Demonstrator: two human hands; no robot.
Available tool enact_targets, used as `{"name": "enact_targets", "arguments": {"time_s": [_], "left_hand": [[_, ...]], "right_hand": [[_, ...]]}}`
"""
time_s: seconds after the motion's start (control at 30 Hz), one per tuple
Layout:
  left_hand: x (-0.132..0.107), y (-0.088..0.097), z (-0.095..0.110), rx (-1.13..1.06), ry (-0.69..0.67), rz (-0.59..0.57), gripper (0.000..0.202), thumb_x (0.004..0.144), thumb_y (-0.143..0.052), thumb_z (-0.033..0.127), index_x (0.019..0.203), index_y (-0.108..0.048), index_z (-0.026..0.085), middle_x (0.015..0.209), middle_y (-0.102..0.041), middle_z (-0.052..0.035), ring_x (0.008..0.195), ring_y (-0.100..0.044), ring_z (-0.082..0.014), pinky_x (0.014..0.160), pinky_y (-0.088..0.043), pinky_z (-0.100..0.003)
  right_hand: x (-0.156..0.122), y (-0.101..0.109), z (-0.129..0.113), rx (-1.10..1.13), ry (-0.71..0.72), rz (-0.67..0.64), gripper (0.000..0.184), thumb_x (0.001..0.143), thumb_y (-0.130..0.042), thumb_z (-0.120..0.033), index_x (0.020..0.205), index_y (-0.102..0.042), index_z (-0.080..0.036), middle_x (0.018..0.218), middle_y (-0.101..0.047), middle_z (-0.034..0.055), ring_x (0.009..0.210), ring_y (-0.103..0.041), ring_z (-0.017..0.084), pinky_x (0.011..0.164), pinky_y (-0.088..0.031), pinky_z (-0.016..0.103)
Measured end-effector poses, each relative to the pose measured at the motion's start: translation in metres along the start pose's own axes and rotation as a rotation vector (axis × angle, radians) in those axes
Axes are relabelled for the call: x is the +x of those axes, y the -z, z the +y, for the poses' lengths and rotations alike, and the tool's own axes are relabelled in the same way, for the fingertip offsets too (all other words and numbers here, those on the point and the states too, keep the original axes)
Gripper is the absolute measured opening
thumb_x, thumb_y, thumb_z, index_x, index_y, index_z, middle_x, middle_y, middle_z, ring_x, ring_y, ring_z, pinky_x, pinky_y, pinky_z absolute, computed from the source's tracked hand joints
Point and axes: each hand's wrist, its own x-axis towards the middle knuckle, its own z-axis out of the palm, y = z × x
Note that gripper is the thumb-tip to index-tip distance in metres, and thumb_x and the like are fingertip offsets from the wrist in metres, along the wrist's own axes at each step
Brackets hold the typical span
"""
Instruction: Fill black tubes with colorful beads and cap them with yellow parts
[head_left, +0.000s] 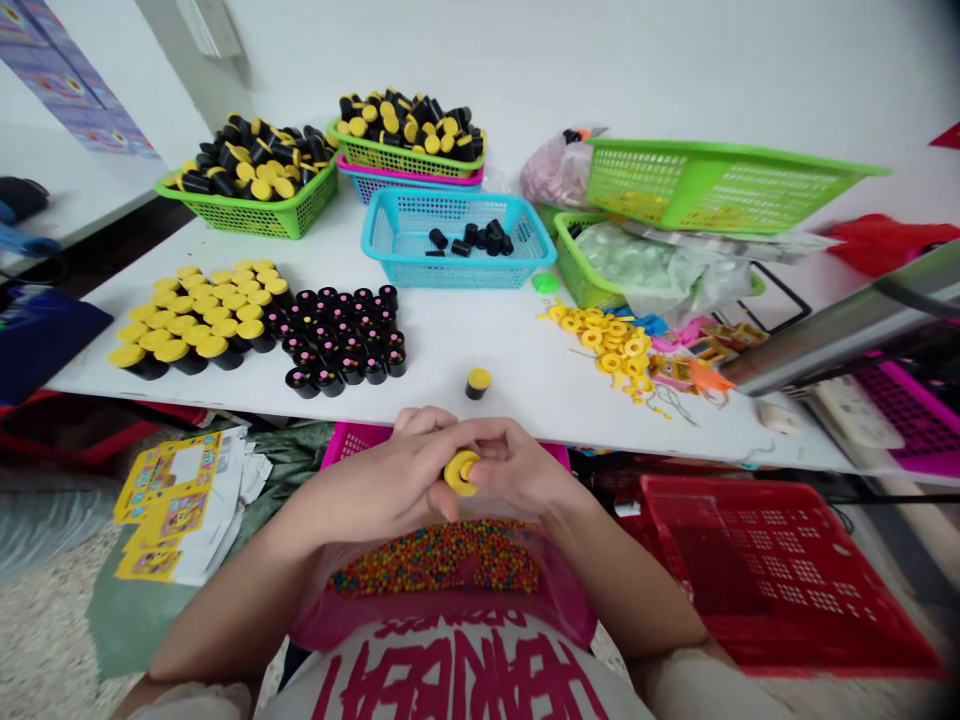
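Both hands meet at the table's front edge, above a pink tub (352, 620) of small multicoloured beads (450, 560). My left hand (397, 475) is closed around a round yellow ring-shaped cap (453, 484); its thumb points down beside it. My right hand (514, 465) pinches the same cap from the other side, fingertips at its centre. Whatever sits beneath the cap is hidden by my fingers. Just beyond stands one black tube with a yellow lid (478, 383). To its left are rows of open black tubes (352, 345) with pink pieces inside, and yellow-lidded tubes (195, 315).
Green baskets (300, 210) of yellow-and-black tubes stand behind, beside a blue basket (457, 272) with several black tubes. Yellow rings (619, 345) lie piled at right, near a metal post (847, 310). A red crate (795, 580) is at lower right, printed cards (180, 500) at lower left.
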Motion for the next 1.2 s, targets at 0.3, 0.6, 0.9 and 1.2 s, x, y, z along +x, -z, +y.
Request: {"name": "enact_targets", "arguments": {"time_s": [0.3,0.6,0.9,1.2], "left_hand": [[0.009,0.017,-0.009,0.243,-0.038,-0.158,0.027,0.094,-0.054,0.025,0.119,-0.06,0.031,0.113,-0.069,-0.0027,0.113,-0.053,-0.0225,0.095,-0.034,-0.037],[0.029,0.005,-0.033,0.18,0.221,0.048,0.031,0.092,-0.054,0.034,0.121,-0.057,0.023,0.11,-0.069,-0.007,0.099,-0.063,-0.0229,0.088,-0.047,-0.037],[0.064,-0.021,-0.067,0.256,0.484,0.224,0.075,0.082,-0.066,0.026,0.146,-0.028,0.012,0.11,-0.07,-0.0158,0.097,-0.068,-0.0274,0.086,-0.05,-0.039],[0.04,0.01,-0.052,0.854,0.695,0.636,0.039,0.091,-0.054,0.04,0.121,-0.062,0.016,0.117,-0.057,-0.0195,0.106,-0.052,-0.0367,0.085,-0.043,-0.048]], "right_hand": [[0.013,0.013,0.004,-0.007,-0.101,0.059,0.045,0.05,-0.09,-0.027,0.09,-0.072,-0.016,0.078,-0.07,-0.0009,0.068,-0.063,0.011,0.067,-0.052,0.024],[-0.003,0.056,-0.028,-0.776,0.338,0.5,0.06,0.077,-0.074,-0.039,0.131,-0.056,-0.02,0.091,-0.071,0.0044,0.078,-0.065,0.016,0.077,-0.054,0.033],[0.009,0.223,-0.118,-1.625,0.498,1.073,0.034,0.08,-0.065,-0.047,0.066,-0.067,-0.016,0.078,-0.059,0.012,0.091,-0.058,0.029,0.088,-0.043,0.055],[-0.01,0.188,-0.117,-1.591,0.685,1.063,0.021,0.09,-0.051,-0.032,0.09,-0.063,-0.016,0.084,-0.062,0.0127,0.084,-0.058,0.023,0.081,-0.048,0.042]]}}
